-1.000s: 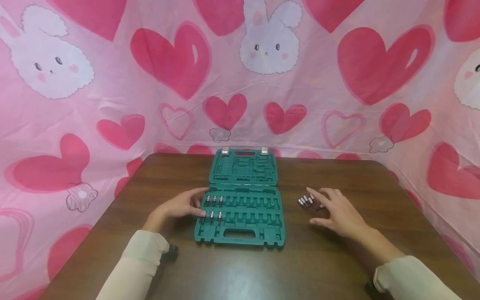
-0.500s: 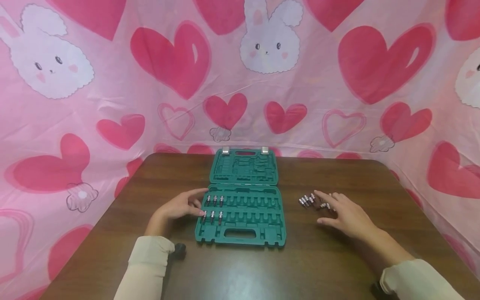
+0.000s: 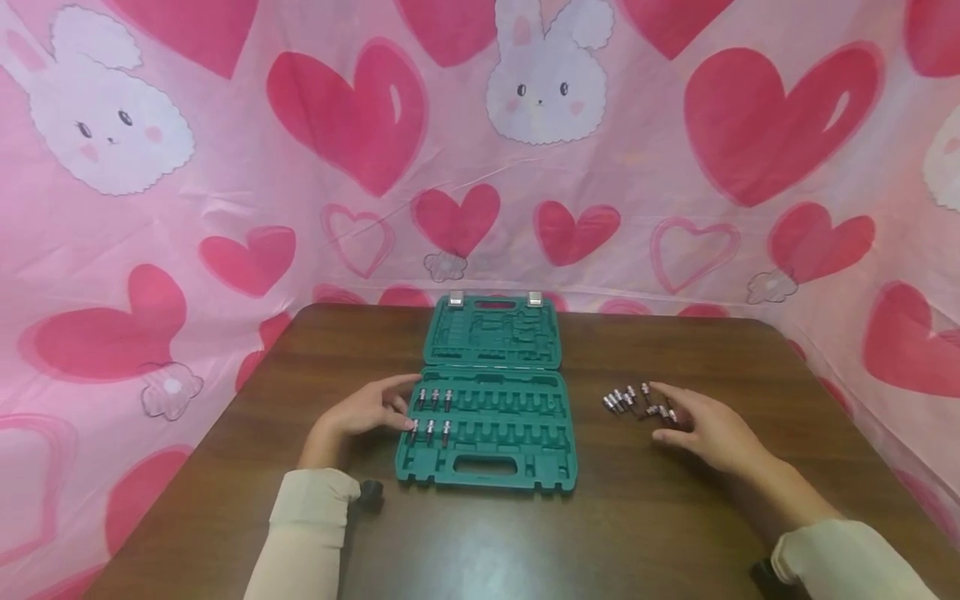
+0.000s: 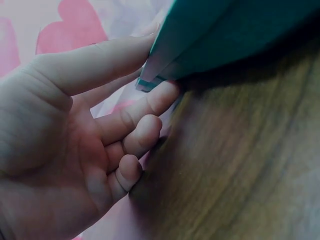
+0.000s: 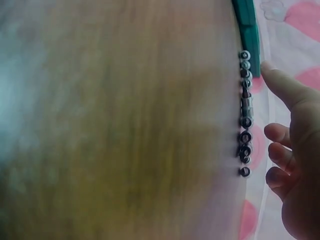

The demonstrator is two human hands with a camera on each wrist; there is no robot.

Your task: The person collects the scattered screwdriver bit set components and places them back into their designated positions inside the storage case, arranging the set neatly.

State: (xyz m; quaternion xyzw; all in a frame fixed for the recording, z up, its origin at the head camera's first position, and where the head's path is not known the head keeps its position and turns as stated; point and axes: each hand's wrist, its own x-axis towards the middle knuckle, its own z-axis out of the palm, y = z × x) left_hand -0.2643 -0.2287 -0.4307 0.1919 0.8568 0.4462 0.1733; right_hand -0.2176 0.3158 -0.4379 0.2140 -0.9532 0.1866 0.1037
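An open green socket bit case (image 3: pixel 487 452) lies in the middle of the table. Silver socket bits (image 3: pixel 435 399) with dark shanks fill the left end of its two slot rows. My left hand (image 3: pixel 365 411) holds the left edge of the case, thumb on the rim and fingers along the side; in the left wrist view the other fingers curl loosely below. To the right of the case lie several loose socket bits (image 3: pixel 619 400), lined up in the right wrist view. Right beside them my right hand (image 3: pixel 716 433) hovers with thumb and fingers apart, seemingly holding nothing.
The case's lid (image 3: pixel 495 337) stands folded back behind it, with two metal latches. A brown wooden table (image 3: pixel 480 542) carries everything. Behind and at the sides hangs a pink cloth (image 3: pixel 622 167) with hearts and rabbits.
My right hand has drawn back to the right, uncovering more of the loose bits. The left hand stays at the case edge. The whole view has shifted slightly.
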